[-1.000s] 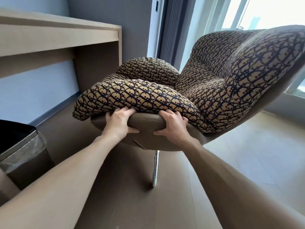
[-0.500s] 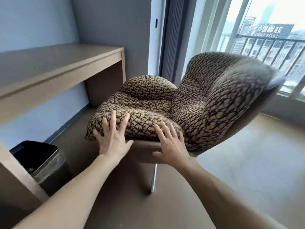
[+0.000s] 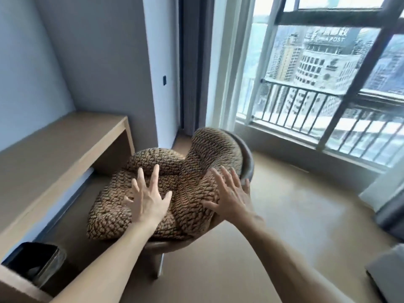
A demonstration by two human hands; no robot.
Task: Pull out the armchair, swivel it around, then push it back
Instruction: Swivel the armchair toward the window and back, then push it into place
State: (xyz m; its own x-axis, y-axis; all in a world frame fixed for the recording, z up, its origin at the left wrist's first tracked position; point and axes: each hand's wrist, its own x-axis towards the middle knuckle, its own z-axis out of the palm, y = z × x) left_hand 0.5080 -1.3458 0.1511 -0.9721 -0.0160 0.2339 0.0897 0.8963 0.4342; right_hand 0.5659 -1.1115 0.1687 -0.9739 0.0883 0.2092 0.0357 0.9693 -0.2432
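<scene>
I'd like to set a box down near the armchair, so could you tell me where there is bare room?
The desk top along the wall is bare. So is the floor between the armchair and the window. It is crowded under the desk's near end, where the black bin stands, and at the chair's front, where both open hands, left and right, are.

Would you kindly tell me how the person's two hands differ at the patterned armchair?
The left hand shows against the brown patterned armchair's seat cushion; the right hand against its nearer arm. The left fingers point straight up; the right fingers lean left. Both are open, fingers spread, gripping nothing.
</scene>
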